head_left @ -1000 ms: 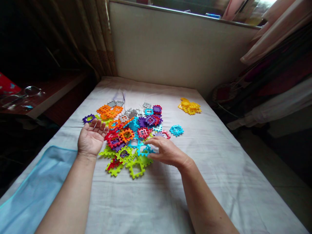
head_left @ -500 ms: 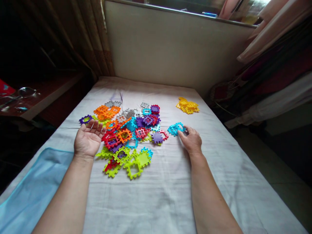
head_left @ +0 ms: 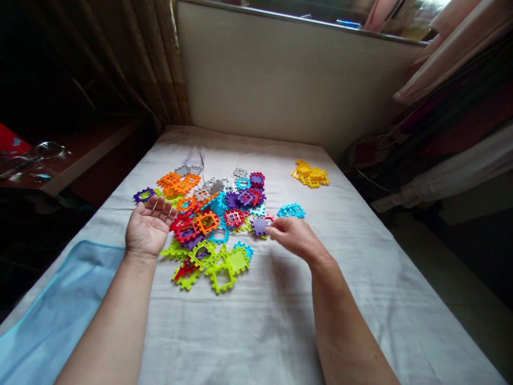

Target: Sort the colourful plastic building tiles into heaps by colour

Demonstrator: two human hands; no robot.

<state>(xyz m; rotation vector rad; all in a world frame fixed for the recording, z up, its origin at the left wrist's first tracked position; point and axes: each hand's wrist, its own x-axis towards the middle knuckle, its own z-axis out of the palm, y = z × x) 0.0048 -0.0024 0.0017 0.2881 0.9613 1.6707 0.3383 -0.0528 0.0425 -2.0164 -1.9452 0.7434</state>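
Note:
My left hand (head_left: 149, 226) rests palm up with loosely curled fingers at the left side of a mixed pile of plastic pieces, holding nothing. My right hand (head_left: 294, 235) is at the pile's right edge, its fingertips together by a purple piece (head_left: 260, 225); whether they grip anything is hidden. Just beyond it lies a small blue stack (head_left: 291, 210). In the pile are orange pieces (head_left: 176, 184), red pieces (head_left: 187, 227), lime green pieces (head_left: 223, 277) and grey pieces (head_left: 216, 186). A yellow heap (head_left: 311, 175) sits apart at the back right.
A pale sheet (head_left: 240, 331) covers the bed or table. A blue cloth (head_left: 60, 299) lies at the left. Glasses (head_left: 50, 150) rest on a dark side table (head_left: 80, 160). A board (head_left: 296, 80) stands at the back, with hanging clothes at the right.
My right hand has let go of the blue stack and moved left to the purple piece at the pile's edge. My left hand keeps its place beside the pile.

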